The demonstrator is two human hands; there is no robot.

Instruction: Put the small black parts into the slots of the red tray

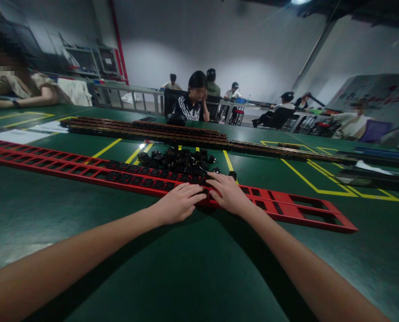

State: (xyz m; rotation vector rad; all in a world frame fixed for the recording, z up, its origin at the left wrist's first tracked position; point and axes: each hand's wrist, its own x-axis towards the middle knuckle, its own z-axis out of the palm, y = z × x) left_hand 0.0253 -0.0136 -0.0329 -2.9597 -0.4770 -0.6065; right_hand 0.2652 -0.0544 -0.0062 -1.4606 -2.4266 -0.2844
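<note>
The long red frame (283, 198) lies on the green bench (199, 268) directly ahead of the person, its long axis running left to right across the front, slanted so that the right end sits closer to the body and the left end runs farther off. Both hands meet it right of its middle. The left hand (177, 203) lies palm down over the near edge, fingers extended close together and pointing right; the right hand (229, 194) comes in from the other side, fingers loosely parted, reaching across to the farther row. Their fingertips nearly meet, and neither hand shows a part gripped, though what lies beneath the fingertips is too dark to make out. Seated black parts (136, 180) fill two rows to the left of the hands, so the left hand is nearer them, while the right hand is nearer the short end with its bare slots. The heap of loose black parts (182, 160) sits just beyond the frame, straight ahead of the left hand, yet the right hand's fingertips come closest to its right edge. Farther back, long dark bars (145, 129) lie roughly along the same axis.
</note>
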